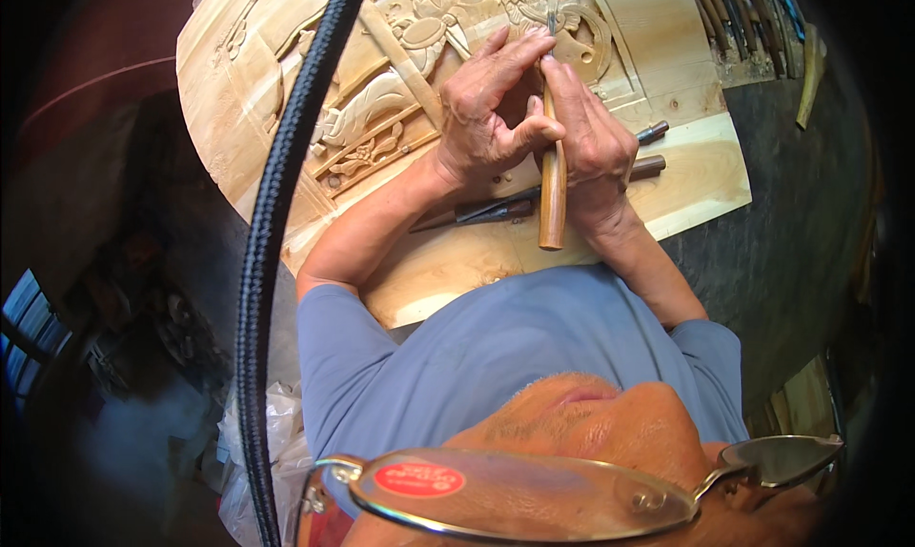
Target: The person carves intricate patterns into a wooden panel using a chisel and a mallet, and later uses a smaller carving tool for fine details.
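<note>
A pale wooden panel (696,171) with carved relief figures lies on a dark bench. Over its carved middle, both hands hold one carving chisel (552,204) with a long wooden handle; its metal blade points up into the relief. My right hand (596,137) wraps the handle from the right. My left hand (486,113) presses against the chisel from the left, its fingers reaching up along the shaft toward the blade. The cutting tip is mostly hidden by fingers.
Spare chisels (496,209) lie on the panel under my forearms, two more (651,149) to the right. A row of tools (739,18) stands at the top right. A black braided cord (281,175) hangs across the left. Plastic bags (272,433) sit lower left.
</note>
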Demonstrator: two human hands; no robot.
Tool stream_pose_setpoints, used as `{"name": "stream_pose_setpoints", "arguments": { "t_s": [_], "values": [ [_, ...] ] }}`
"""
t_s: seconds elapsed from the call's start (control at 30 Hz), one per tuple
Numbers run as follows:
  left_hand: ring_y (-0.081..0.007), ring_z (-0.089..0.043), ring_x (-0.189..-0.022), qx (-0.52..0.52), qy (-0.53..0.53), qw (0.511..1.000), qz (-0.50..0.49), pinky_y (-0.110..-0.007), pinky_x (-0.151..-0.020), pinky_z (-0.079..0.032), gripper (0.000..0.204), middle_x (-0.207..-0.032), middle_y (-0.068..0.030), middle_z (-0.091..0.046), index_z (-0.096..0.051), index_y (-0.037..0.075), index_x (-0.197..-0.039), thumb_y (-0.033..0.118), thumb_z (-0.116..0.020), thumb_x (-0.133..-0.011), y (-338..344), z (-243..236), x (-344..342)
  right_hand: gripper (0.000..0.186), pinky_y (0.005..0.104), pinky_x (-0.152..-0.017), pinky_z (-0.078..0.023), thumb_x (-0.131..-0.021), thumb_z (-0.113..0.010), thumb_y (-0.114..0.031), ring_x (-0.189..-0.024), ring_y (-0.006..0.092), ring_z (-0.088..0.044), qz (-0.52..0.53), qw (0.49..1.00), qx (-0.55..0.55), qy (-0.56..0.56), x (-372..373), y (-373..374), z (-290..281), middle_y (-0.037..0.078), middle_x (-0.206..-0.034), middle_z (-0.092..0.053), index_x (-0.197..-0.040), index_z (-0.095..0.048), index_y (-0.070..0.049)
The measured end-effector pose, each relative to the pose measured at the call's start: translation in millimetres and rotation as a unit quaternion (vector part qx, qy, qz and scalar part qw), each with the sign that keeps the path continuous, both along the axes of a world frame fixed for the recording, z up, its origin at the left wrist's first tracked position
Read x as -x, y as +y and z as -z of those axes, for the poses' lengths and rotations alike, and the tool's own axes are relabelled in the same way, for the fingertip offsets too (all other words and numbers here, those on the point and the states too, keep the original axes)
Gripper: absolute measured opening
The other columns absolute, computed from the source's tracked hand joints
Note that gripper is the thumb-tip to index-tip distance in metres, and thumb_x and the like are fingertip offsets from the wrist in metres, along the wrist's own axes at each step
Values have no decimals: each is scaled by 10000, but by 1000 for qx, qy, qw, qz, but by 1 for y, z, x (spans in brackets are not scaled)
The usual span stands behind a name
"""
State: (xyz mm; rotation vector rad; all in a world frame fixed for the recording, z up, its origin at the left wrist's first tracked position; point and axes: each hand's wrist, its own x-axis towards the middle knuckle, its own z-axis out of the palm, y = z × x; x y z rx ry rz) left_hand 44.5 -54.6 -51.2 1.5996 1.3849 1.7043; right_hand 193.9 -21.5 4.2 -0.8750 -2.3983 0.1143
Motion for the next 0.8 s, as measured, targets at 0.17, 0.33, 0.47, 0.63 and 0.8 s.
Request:
{"name": "stream_pose_setpoints", "arguments": {
  "t_s": [0.17,0.33,0.47,0.63,0.8],
  "values": [
    [-391,-664,-1256,6,-13,1000,12,-547,-1169,-419,876,-1280,-228,-711,-642,-1,-1370,732,-660,-890,1,3,1,438,403,-788,-634,-888,-748,-140,-1004,371,-763,3,1000,-2,5,3,0,3,265,-1134,-739,-1286,-681,30],
    [-403,-657,-1260,21,0,1000,12,-543,-1172,-415,865,-1298,-242,-698,-618,-8,-1394,722,-610,-930,1,3,1,457,405,-787,-634,-888,-745,-133,-1018,379,-758,1,1000,1,-3,3,3,6,266,-1147,-734,-1309,-671,28],
    [-406,-648,-1273,15,22,1000,8,-542,-1175,-409,861,-1311,-252,-688,-592,-6,-1420,715,-582,-950,0,2,0,459,412,-787,-635,-897,-739,-126,-1024,382,-755,-3,1000,4,-6,2,1,4,270,-1159,-729,-1323,-662,30],
    [-401,-634,-1295,20,41,999,9,-533,-1183,-400,874,-1343,-254,-671,-567,-8,-1443,716,-569,-954,-1,1,-1,454,415,-805,-634,-907,-735,-116,-1044,382,-750,-16,1000,2,3,1,4,6,271,-1168,-725,-1330,-659,31],
    [-391,-636,-1295,18,57,998,0,-510,-1181,-406,878,-1348,-252,-669,-564,-11,-1442,714,-574,-948,3,2,-2,450,412,-823,-633,-907,-734,-109,-1067,385,-744,-11,1000,6,6,-1,6,10,268,-1173,-723,-1330,-662,27]
  ]
}}
